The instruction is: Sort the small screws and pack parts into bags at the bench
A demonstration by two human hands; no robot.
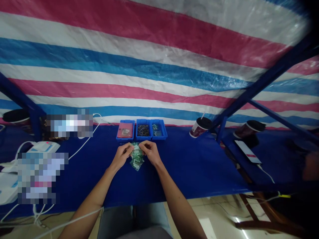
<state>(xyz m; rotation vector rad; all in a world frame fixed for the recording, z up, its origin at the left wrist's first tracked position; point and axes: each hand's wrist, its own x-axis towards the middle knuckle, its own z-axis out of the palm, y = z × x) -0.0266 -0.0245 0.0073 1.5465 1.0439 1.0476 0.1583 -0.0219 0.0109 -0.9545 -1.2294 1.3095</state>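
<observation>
Between my hands is a small clear plastic bag with green printing (137, 157), its contents too small to name. My left hand (122, 153) pinches its upper left edge, and my right hand (151, 151) grips the upper right edge. The bag hangs down toward me over the blue table. Just beyond my hands stand three blue bins in a row. The left bin (117, 135) holds a pink piece with a small bag on it. Many dark screw-like pieces (143, 129) fill the middle bin, and the right bin (164, 132) contains small clear packets.
A lidded cup with a straw (200, 127) stands right of the bins, near a blue metal frame (239, 96). White power strips (45, 146) and cables lie at the left. Farther right are another cup (250, 128) and a phone (247, 151) on a cable. Striped sheeting (149, 76) hangs behind.
</observation>
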